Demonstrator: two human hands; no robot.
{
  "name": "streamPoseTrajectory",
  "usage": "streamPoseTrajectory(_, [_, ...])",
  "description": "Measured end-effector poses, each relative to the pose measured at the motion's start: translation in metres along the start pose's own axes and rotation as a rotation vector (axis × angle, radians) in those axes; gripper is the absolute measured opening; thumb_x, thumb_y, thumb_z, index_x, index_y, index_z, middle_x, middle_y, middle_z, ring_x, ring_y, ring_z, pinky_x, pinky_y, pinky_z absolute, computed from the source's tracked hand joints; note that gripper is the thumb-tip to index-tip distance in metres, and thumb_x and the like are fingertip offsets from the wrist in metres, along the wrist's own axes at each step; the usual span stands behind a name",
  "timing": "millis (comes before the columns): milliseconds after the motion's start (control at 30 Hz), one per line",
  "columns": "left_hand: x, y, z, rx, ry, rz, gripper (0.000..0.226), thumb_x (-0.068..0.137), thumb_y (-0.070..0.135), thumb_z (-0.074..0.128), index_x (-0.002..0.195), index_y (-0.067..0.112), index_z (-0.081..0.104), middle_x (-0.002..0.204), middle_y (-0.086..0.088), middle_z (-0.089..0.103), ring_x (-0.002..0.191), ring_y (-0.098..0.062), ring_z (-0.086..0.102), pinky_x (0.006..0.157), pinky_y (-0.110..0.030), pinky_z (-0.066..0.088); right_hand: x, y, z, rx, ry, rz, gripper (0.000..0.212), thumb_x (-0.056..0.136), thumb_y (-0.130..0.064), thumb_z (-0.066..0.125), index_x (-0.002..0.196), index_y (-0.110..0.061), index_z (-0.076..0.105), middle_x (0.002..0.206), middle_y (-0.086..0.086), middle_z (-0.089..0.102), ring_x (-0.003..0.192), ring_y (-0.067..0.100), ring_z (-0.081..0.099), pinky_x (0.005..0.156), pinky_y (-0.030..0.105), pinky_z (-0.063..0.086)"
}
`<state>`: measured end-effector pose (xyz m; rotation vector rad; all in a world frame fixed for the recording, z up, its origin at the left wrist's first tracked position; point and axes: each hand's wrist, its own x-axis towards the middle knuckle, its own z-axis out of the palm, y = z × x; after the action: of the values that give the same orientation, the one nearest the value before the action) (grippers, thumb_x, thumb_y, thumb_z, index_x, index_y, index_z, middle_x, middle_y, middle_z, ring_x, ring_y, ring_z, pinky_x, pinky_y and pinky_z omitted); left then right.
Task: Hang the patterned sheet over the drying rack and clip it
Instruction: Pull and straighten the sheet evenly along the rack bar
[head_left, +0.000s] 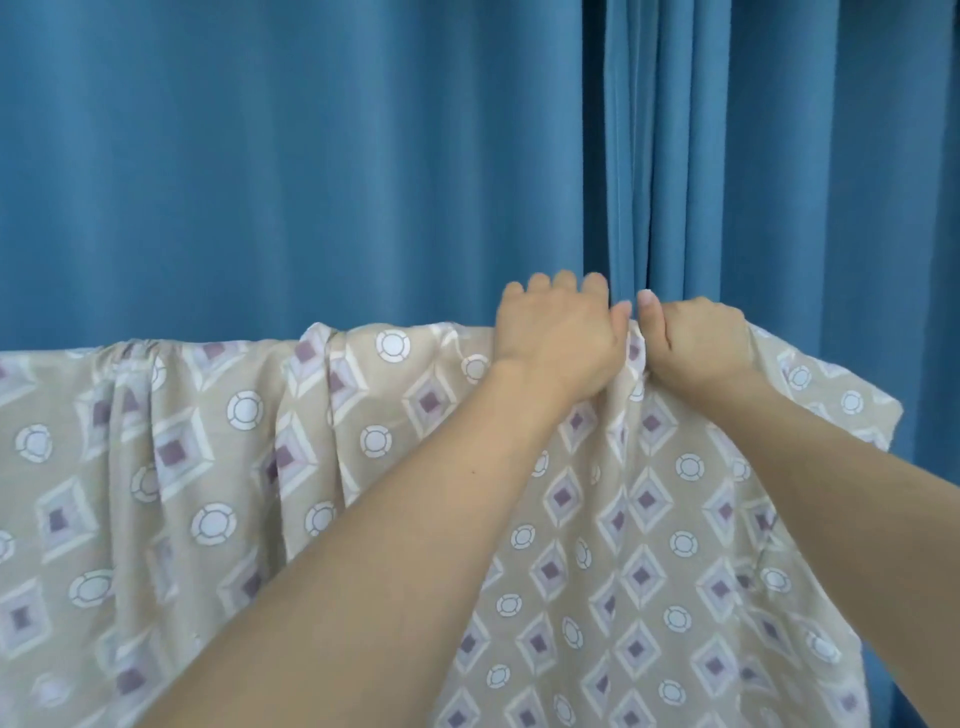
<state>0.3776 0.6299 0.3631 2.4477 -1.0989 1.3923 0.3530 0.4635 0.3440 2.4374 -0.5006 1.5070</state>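
Already draped, the patterned sheet (597, 519), beige with purple diamonds and white circles, hangs in folds before a blue curtain (311, 156). Left hand (558, 338) and right hand (698, 343) grip its top edge, fingers curled over.

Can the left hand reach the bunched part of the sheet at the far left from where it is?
Probably yes. The left hand rests on the sheet's top edge, and nothing stands between it and the bunched folds; only a long sideways stretch.
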Motion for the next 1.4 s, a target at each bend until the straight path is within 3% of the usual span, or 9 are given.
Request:
streamPoseTrajectory(133, [-0.001,-0.002,0.018,0.009,-0.083,-0.020,0.047,0.105,0.038,0.021,0.102,0.017,0.063,0.103,-0.008,0.068,0.092,-0.031,0.063,0.067,-0.033,0.032,0.001,0.001,-0.001,0.008,-0.011,0.012,0.057,0.092,-0.043,0.006,0.048,-0.014,0.031,0.047,0.001,0.034,0.055,0.031,0.043,0.054,0.034,0.028])
streamPoseTrajectory(433, [-0.060,-0.109,0.006,0.199,0.116,-0.190,0.058,0.098,0.043,0.016,0.068,0.015,0.058,0.062,-0.010,0.065,0.056,-0.031,0.060,0.058,-0.031,0.029,0.002,-0.014,0.003,0.007,0.006,-0.034,0.066,0.083,-0.049,-0.009,0.049,-0.013,0.035,0.047,0.000,0.035,0.053,0.028,0.040,0.049,0.030,0.015])
streamPoseTrajectory(633, [-0.051,-0.088,0.011,0.155,0.144,-0.181,0.055,0.095,0.039,0.018,0.062,0.015,0.055,0.053,-0.007,0.060,0.045,-0.027,0.052,0.056,-0.030,0.028,0.000,0.002,-0.006,0.035,-0.020,0.061,0.057,0.102,-0.030,0.023,0.049,-0.012,0.034,0.052,0.005,0.041,0.059,0.031,0.045,0.056,0.032,0.028])
streamPoseTrajectory(833, [-0.039,-0.082,0.012,0.150,0.063,-0.135,0.050,0.104,0.038,0.017,0.082,0.017,0.056,0.081,-0.007,0.068,0.067,-0.029,0.054,0.065,-0.033,0.030,-0.004,-0.037,-0.016,0.133,0.106,-0.125,0.048,0.094,-0.036,0.016,0.069,-0.011,0.048,0.069,0.002,0.047,0.067,0.026,0.046,0.059,0.031,0.026])
streamPoseTrajectory(1000, [-0.035,-0.086,0.005,0.063,-0.029,-0.121,0.052,0.104,0.040,0.017,0.093,0.016,0.062,0.095,-0.009,0.068,0.080,-0.030,0.057,0.068,-0.034,0.033,-0.006,-0.092,-0.011,0.162,0.061,-0.059,0.053,0.100,-0.032,0.021,0.051,-0.015,0.031,0.052,0.002,0.043,0.058,0.031,0.050,0.059,0.032,0.026])
streamPoseTrajectory(1100, [-0.039,-0.100,-0.004,0.136,-0.058,-0.057,0.051,0.104,0.040,0.016,0.092,0.019,0.061,0.099,-0.010,0.068,0.085,-0.030,0.056,0.082,-0.040,0.035,-0.005,-0.098,-0.003,0.116,0.113,0.023,0.054,0.093,-0.034,0.021,0.051,-0.011,0.046,0.050,0.009,0.050,0.053,0.030,0.046,0.058,0.031,0.022])
streamPoseTrajectory(1200, [-0.062,-0.144,-0.013,0.305,0.027,-0.182,0.053,0.102,0.037,0.022,0.087,0.014,0.067,0.094,-0.012,0.069,0.091,-0.032,0.060,0.090,-0.043,0.033,-0.004,-0.094,0.002,0.090,0.116,0.019,0.056,0.091,-0.034,0.018,0.052,-0.009,0.050,0.053,0.012,0.053,0.054,0.029,0.046,0.058,0.031,0.022])
streamPoseTrajectory(1267, [-0.081,-0.179,-0.018,0.260,0.019,-0.324,0.053,0.103,0.033,0.022,0.075,0.012,0.062,0.085,-0.015,0.070,0.084,-0.034,0.064,0.085,-0.040,0.037,-0.003,-0.094,0.000,0.082,0.080,0.037,0.055,0.090,-0.036,0.016,0.047,-0.011,0.040,0.049,0.008,0.051,0.055,0.031,0.050,0.055,0.030,0.025])
streamPoseTrajectory(1400, [-0.101,-0.210,-0.024,0.238,0.056,-0.367,0.052,0.103,0.031,0.023,0.067,0.013,0.056,0.077,-0.015,0.069,0.076,-0.035,0.064,0.077,-0.038,0.039,0.000,-0.113,-0.008,0.102,-0.001,0.047,0.055,0.097,-0.032,0.024,0.050,-0.012,0.042,0.052,0.006,0.048,0.060,0.031,0.051,0.057,0.030,0.029])
